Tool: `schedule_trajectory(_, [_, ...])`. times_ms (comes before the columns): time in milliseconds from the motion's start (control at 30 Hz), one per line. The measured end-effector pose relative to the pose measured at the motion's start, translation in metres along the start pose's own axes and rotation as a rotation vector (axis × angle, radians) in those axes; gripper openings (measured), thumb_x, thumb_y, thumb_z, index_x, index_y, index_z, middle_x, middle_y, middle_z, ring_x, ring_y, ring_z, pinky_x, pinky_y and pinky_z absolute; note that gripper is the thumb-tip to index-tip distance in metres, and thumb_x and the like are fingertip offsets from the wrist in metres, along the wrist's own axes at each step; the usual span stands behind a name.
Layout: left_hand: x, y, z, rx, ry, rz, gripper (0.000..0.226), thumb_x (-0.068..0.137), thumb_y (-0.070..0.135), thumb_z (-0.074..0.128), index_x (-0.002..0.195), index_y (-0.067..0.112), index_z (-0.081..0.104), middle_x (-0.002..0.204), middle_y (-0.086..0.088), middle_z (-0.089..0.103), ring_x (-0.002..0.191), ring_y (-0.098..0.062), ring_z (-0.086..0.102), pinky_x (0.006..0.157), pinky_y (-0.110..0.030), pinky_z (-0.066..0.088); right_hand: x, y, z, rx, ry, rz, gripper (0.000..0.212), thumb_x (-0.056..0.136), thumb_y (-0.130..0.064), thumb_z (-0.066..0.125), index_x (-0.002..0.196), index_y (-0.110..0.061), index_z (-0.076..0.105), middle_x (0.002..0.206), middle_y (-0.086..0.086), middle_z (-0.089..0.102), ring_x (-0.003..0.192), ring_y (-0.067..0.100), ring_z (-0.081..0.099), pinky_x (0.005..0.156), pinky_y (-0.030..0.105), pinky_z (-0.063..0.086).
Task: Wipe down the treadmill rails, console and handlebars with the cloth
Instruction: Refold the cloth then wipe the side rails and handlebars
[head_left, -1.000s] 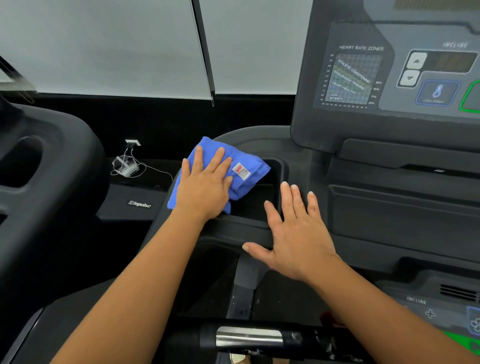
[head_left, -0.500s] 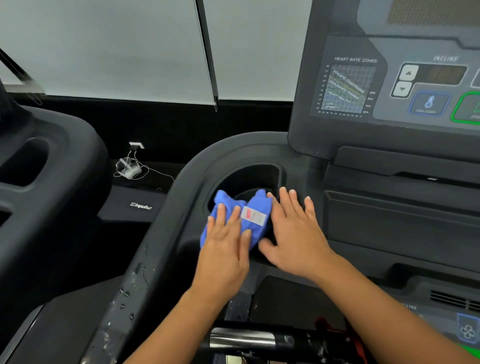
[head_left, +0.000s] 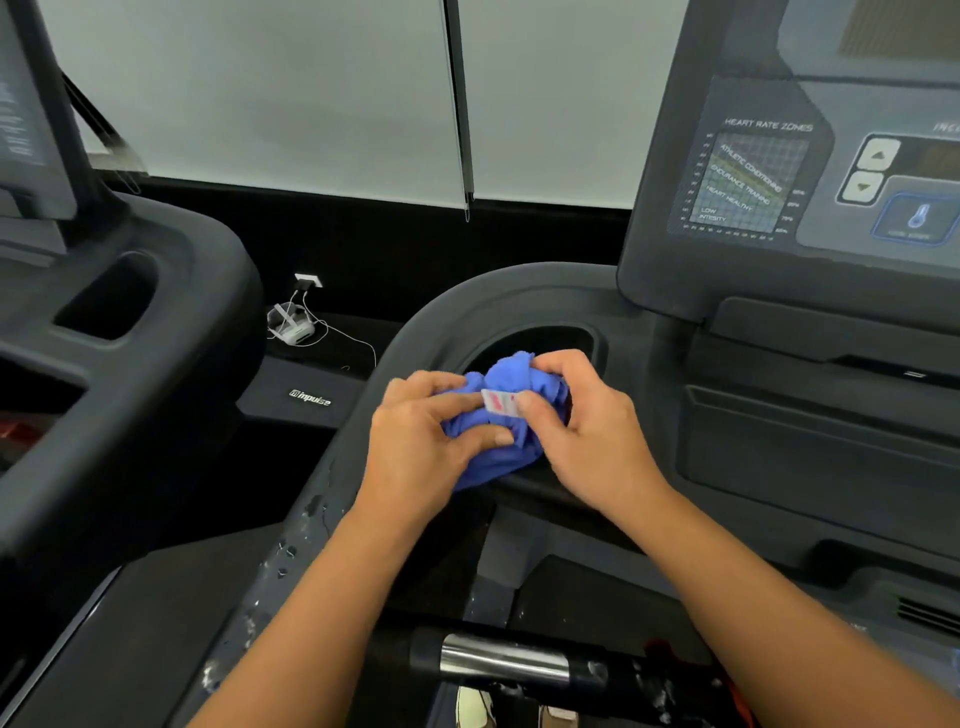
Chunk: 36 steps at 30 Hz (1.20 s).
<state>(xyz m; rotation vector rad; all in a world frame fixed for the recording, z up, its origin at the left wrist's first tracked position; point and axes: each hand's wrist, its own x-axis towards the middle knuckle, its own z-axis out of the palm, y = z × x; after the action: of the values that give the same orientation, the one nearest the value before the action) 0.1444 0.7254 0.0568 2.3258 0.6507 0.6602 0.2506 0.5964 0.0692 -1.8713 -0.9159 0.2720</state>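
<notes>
Blue cloth (head_left: 511, 376) is being bunched between both hands at centre frame, just in front of the cup-holder recess (head_left: 545, 340). With curled fingers the left hand (head_left: 415, 447) is gripping its near side, while the right hand (head_left: 587, 436) is pinching it beside the white label (head_left: 498, 402). Judged step: the person is gathering the cloth into a pad before wiping. A flat fold would likely be serving better than a ball, since it would be spreading pressure evenly.

Droplets (head_left: 283, 561) are lying on the side rail (head_left: 358, 415) at lower left, awaiting the cloth. At upper right the console (head_left: 779, 208) is rising, its buttons risking accidental presses. Along the bottom edge the handlebar (head_left: 504, 662) is crossing, and a neighbouring machine (head_left: 130, 338) is crowding the left.
</notes>
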Motion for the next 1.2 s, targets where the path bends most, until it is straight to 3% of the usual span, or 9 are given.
schedule_trajectory(133, [0.006,-0.003,-0.022,0.169,0.007,-0.007,0.073,0.061,0.075,0.057,0.118,0.032,0.065,0.120,0.004,0.047,0.105,-0.014,0.035,0.087,-0.011,0.030,0.008,-0.005,0.002,-0.058,0.048,0.055,0.021,0.094,-0.016,0.056,0.114,-0.016,0.051,0.080,-0.012,0.054,0.071,-0.005,0.054,0.059,0.005,0.036])
schedule_trajectory(233, [0.007,-0.016,-0.025,0.398,0.030,0.027,0.055,0.083,0.056,0.051,0.127,0.024,0.060,0.129,-0.014,0.048,0.110,-0.034,0.041,0.080,-0.040,0.044,0.010,-0.001,0.014,-0.491,-0.017,0.183,0.036,0.094,-0.027,0.053,0.127,-0.014,0.045,0.110,0.008,0.052,0.093,0.022,0.055,0.071,0.027,0.040])
schedule_trajectory(300, [0.003,-0.026,-0.023,0.492,0.029,-0.028,0.041,0.089,0.032,0.060,0.127,0.017,0.060,0.133,-0.021,0.047,0.119,-0.044,0.040,0.077,-0.053,0.047,0.007,0.000,0.027,-0.772,0.070,0.054,0.040,0.090,-0.028,0.057,0.125,-0.010,0.050,0.112,0.014,0.052,0.092,0.032,0.053,0.070,0.039,0.041])
schedule_trajectory(367, [-0.002,-0.038,-0.021,0.533,0.006,-0.099,0.037,0.093,0.026,0.053,0.126,0.010,0.060,0.134,-0.024,0.048,0.125,-0.048,0.039,0.086,-0.059,0.046,0.007,-0.003,0.042,-0.728,0.070,-0.187,0.034,0.086,-0.022,0.056,0.117,-0.008,0.058,0.113,0.013,0.057,0.096,0.033,0.056,0.074,0.042,0.045])
schedule_trajectory(500, [-0.012,-0.049,-0.023,0.583,-0.114,-0.191,0.059,0.095,0.035,0.019,0.143,0.006,0.038,0.146,-0.016,0.040,0.138,-0.040,0.028,0.109,-0.052,0.030,0.017,0.000,0.068,-0.640,-0.332,-0.541,0.039,0.090,-0.022,0.047,0.127,-0.013,0.055,0.139,0.007,0.050,0.134,0.030,0.039,0.108,0.045,0.033])
schedule_trajectory(667, [-0.029,-0.049,-0.023,0.638,-0.120,-0.297,0.059,0.097,0.033,0.015,0.146,0.000,0.022,0.151,-0.018,0.029,0.139,-0.042,0.021,0.107,-0.056,0.028,0.028,0.014,0.078,-0.860,-0.606,-0.510,0.060,0.094,-0.048,0.022,0.151,-0.032,0.010,0.159,-0.002,0.013,0.146,0.028,0.013,0.110,0.052,0.023])
schedule_trajectory(800, [-0.046,-0.043,-0.021,0.648,-0.062,-0.331,0.073,0.093,0.045,0.015,0.143,-0.007,0.025,0.145,-0.029,0.035,0.135,-0.049,0.028,0.104,-0.061,0.028,0.019,0.016,0.075,-0.905,-0.611,-0.467,0.061,0.095,-0.048,0.034,0.149,-0.021,0.025,0.158,0.003,0.017,0.144,0.032,0.018,0.108,0.054,0.029])
schedule_trajectory(1000, [-0.073,-0.041,-0.026,0.701,-0.135,-0.380,0.073,0.092,0.045,0.023,0.137,-0.012,0.034,0.145,-0.032,0.033,0.137,-0.049,0.024,0.107,-0.060,0.026,0.028,0.012,0.086,-0.959,-0.505,-0.368,0.067,0.098,-0.051,0.024,0.152,-0.018,0.001,0.160,0.007,-0.008,0.144,0.035,-0.014,0.115,0.049,-0.006])
schedule_trajectory(1200, [-0.086,-0.045,-0.028,0.660,-0.161,-0.345,0.065,0.097,0.030,0.039,0.146,-0.006,0.017,0.154,-0.026,0.012,0.143,-0.041,0.009,0.114,-0.052,0.014,0.042,0.012,0.095,-0.943,-0.582,-0.522,0.064,0.098,-0.049,0.024,0.152,-0.020,0.006,0.160,0.012,0.001,0.144,0.042,-0.005,0.116,0.051,0.002])
